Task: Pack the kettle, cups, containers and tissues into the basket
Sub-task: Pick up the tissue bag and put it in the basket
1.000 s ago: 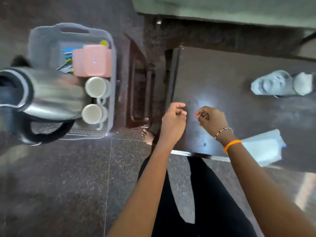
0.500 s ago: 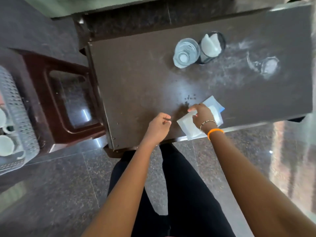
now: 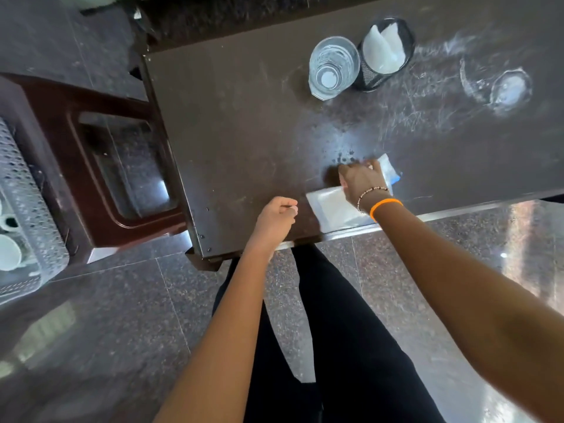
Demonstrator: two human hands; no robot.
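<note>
A flat white tissue pack [image 3: 332, 209] with a blue corner lies at the near edge of the dark table [image 3: 244, 117]. My right hand [image 3: 361, 181] lies on top of it, fingers curled over its far edge. My left hand [image 3: 276, 218] is a closed fist just left of the pack, above the table edge, with nothing visible in it. The grey perforated basket [image 3: 24, 190] stands on the floor at the far left, cut off by the frame edge, and holds white cups [image 3: 9, 253]. The kettle is out of view.
Far on the table stand stacked clear glasses [image 3: 332, 67] and a black mesh holder [image 3: 370, 76] with white tissues. A clear round item [image 3: 509, 90] lies to their right. A dark red stool [image 3: 100, 166] stands between table and basket. My legs are below the table edge.
The view swung right from the basket and kettle to the table. My right hand went from mid-air onto the tissue pack; my left fist stayed beside it.
</note>
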